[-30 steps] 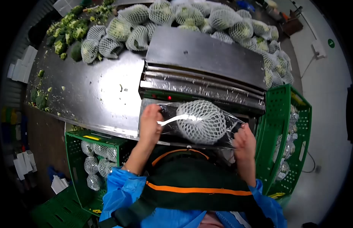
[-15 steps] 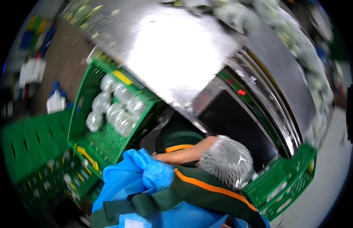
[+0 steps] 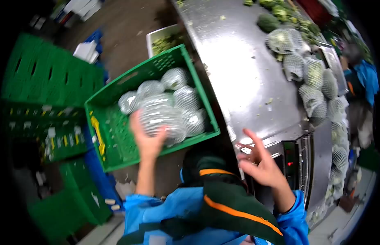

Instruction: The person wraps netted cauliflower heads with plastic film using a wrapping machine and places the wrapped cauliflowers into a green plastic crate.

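My left hand [image 3: 148, 136] is over the near side of a green crate [image 3: 116, 157], its thumb and fingers around a large net-wrapped, plastic-covered bundle [image 3: 161, 114]. Several more wrapped bundles [image 3: 186, 98] lie beside it in the crate, toward the right side. My right hand [image 3: 261, 163] is raised over the near edge of the steel table [image 3: 243, 73], fingers spread, holding nothing. Just beyond my right hand is a machine panel with a red light [image 3: 290, 163].
Net-wrapped vegetables [image 3: 312, 98] line the table's right side, with loose green ones [image 3: 280, 12] at the far end. A white bin of trimmings [image 3: 152, 43] stands behind the crate. Green crates [image 3: 47, 77] are stacked left. Another person [image 3: 363, 79] is at far right.
The view has swung toward the crate. A wrapped bundle that was near the black machine surface is now in the crate with my left hand on it. My right hand has come into view, open.
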Demonstrator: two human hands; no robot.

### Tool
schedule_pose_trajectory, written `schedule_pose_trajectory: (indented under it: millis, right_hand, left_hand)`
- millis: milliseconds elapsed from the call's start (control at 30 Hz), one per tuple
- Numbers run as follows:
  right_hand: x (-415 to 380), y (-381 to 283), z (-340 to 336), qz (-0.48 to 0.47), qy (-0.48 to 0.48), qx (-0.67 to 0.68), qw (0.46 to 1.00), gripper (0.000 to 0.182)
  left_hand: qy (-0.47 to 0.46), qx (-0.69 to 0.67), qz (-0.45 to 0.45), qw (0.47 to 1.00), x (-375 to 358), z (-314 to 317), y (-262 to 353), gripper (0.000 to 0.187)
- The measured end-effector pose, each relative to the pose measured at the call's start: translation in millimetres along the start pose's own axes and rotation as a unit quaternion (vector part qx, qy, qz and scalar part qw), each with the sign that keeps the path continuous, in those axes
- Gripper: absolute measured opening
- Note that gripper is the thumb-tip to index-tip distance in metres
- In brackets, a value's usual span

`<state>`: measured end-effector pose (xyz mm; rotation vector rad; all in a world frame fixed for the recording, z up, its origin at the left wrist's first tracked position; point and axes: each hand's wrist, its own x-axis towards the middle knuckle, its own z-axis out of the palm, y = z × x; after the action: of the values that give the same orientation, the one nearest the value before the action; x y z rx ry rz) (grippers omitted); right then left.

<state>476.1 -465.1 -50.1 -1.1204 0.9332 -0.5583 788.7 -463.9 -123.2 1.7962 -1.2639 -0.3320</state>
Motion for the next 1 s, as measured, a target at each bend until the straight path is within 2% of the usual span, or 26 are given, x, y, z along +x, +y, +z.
schedule_pose_trajectory:
  millis: [33,67,100,133,167,200,233,300,333,400,433,467,500,533,567,600,667,700,767,800,833,900,933,967,1000]
  right_hand:
    - [10,-6,-18,-0.074,0.068,-0.109,0.989,0.058]
    - [17,-16,-38,-0.045,0.129,-0.075,0.988,0.045]
    - [24,-26,-64,-0.018,0.175,-0.035,0.984,0.041]
    - [32,-33,-91,0.012,0.200,-0.031,0.979,0.036]
    - [43,-33,-117,0.001,0.225,-0.053,0.973,0.035]
    - [51,-33,-148,0.047,0.246,-0.149,0.957,0.036]
    - [63,-15,-185,-0.017,0.289,-0.291,0.912,0.040]
    - [81,-2,-240,-0.016,0.349,-0.441,0.827,0.047]
    - [90,14,-273,-0.032,0.355,-0.554,0.753,0.055]
    - [114,15,-304,0.087,0.363,-0.649,0.663,0.076]
    - [130,10,-310,0.130,0.358,-0.689,0.616,0.083]
    - [147,12,-318,0.138,0.340,-0.725,0.583,0.089]
    - [165,17,-327,0.142,0.322,-0.758,0.549,0.094]
    - [185,28,-336,0.155,0.316,-0.760,0.546,0.097]
    - [204,34,-339,0.164,0.312,-0.761,0.544,0.099]
    - [218,31,-333,0.193,0.333,-0.760,0.523,0.099]
    - [242,30,-355,0.211,0.387,-0.762,0.474,0.099]
    - [246,30,-361,0.216,0.412,-0.753,0.464,0.097]
    - [255,27,-376,0.242,0.403,-0.758,0.452,0.083]
    - [252,29,-376,0.259,0.395,-0.761,0.445,0.076]
    - [240,39,-367,0.211,0.364,-0.794,0.438,0.069]
    - [202,34,-329,0.109,0.295,-0.853,0.415,0.055]
    - [178,29,-307,0.047,0.233,-0.832,0.501,0.048]
    - [163,42,-297,-0.021,0.199,-0.821,0.535,0.053]
    - [150,33,-278,-0.051,0.179,-0.746,0.639,0.056]
  left_hand:
    - [0.129,0.096,0.026,0.987,5,-2,-53,0.072]
    - [0.131,0.154,-0.030,0.979,16,-15,-100,0.075]
    - [0.094,0.148,-0.116,0.978,25,-26,-161,0.081]
    - [0.128,0.230,-0.230,0.937,26,-23,-192,0.083]
    - [0.092,0.223,-0.279,0.930,22,-19,-265,0.097]
    - [0.080,0.267,-0.296,0.913,4,-1,-347,0.105]
    - [0.068,0.314,-0.316,0.893,-1,24,-395,0.112]
    - [0.086,0.306,-0.417,0.852,13,71,-359,0.117]
    - [0.098,0.300,-0.471,0.823,14,84,-338,0.119]
    - [0.117,0.248,-0.452,0.849,4,77,-356,0.116]
    - [0.125,0.301,-0.396,0.858,-8,72,-409,0.111]
    - [0.075,0.344,-0.272,0.895,-19,51,-445,0.107]
    - [0.028,0.390,-0.483,0.783,8,50,-347,0.103]
    - [0.055,0.467,-0.460,0.753,-4,44,-391,0.100]
    - [0.047,0.480,-0.423,0.767,-2,33,-350,0.096]
    - [0.079,0.427,-0.390,0.812,-8,21,-345,0.093]
    - [0.150,0.459,-0.164,0.860,4,16,-218,0.052]
    - [0.157,0.468,-0.133,0.860,12,8,-205,0.056]
    - [0.156,0.491,-0.072,0.854,17,-14,-190,0.064]
    - [0.200,0.470,0.007,0.860,29,-14,-178,0.065]
    - [0.217,0.440,0.017,0.871,37,-15,-161,0.062]
    - [0.206,0.267,0.061,0.939,68,3,-142,0.063]
    - [0.195,0.199,0.078,0.957,78,22,-118,0.056]
    - [0.186,0.131,0.093,0.969,93,56,-57,0.049]
    - [0.141,0.189,0.168,0.957,102,79,-20,0.046]
